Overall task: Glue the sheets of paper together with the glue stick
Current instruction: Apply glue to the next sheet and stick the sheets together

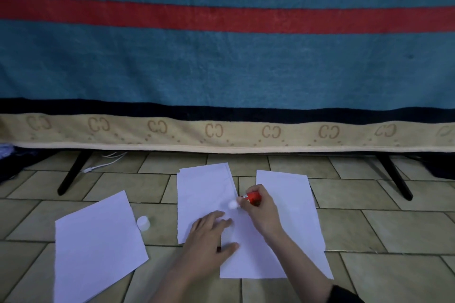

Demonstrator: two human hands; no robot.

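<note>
right hand (261, 206): curled round the red glue stick (253, 198), white tip pointing left and down at the paper
glue tip: at or just above the upper right part of the front sheet (248, 251); contact too blurred to confirm
left hand (209, 236): fingers spread flat, pressing the papers down, holds nothing
front sheet: lies in the middle nearest the camera, overlapping the lower right of the middle sheet (204, 194) and the lower left of the right sheet (293, 206)
middle sheet: looks like two layers, a second edge shows at its top right
left sheet (98, 246): lies apart on the tiles, tilted, untouched
cap (143, 223): white, off the stick, on the tile between left sheet and middle sheet
floor (394, 265): beige tiles, blue blanket with red stripe hanging behind
step: my read, spreading glue on the front sheet while the other hand pins it
progress: early to mid, left sheet not yet joined
next: probably run the stick along the sheet, keep the pinning hand clear of the glued strip, then lay another sheet on and press flat
risk: thin paper may wrinkle or drag under the stick if the pin slips
</note>
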